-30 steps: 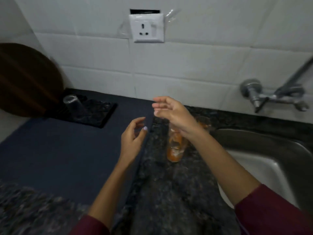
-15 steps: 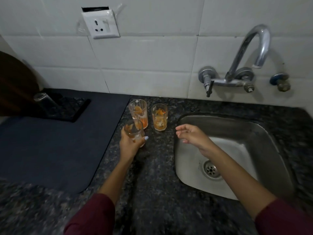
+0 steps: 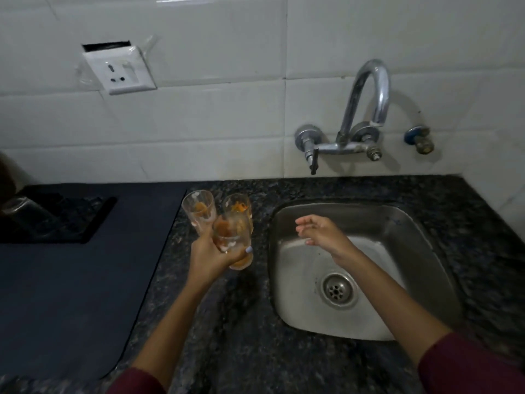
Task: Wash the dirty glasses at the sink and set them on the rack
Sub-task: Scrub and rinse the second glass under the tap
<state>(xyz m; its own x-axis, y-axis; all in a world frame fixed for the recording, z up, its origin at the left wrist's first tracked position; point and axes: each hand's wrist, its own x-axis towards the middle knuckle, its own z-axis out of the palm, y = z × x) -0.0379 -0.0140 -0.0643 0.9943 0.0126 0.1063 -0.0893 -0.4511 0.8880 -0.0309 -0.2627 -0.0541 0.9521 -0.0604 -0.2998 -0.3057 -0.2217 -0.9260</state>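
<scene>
My left hand (image 3: 208, 257) grips a dirty glass (image 3: 232, 237) smeared with orange residue, lifted off the dark granite counter and tilted toward me. Two more dirty glasses stand behind it: one at the left (image 3: 198, 209) and one at the right (image 3: 238, 205). My right hand (image 3: 321, 233) hovers with relaxed fingers over the left part of the steel sink (image 3: 406, 223), holding nothing. The black rack (image 3: 85, 220) lies at the far left on the mat, with one clear glass (image 3: 20, 207) on it.
A chrome tap (image 3: 366, 109) is fixed to the tiled wall above the sink, its spout over the basin; a second small valve (image 3: 420, 139) sits right of it. A dark blue mat (image 3: 71, 280) covers the counter on the left. A wall socket (image 3: 119, 71) is above.
The view has swung right from the mat to the sink. My left hand took hold of the nearest dirty glass and has lifted it off the counter; my right hand stays over the sink.
</scene>
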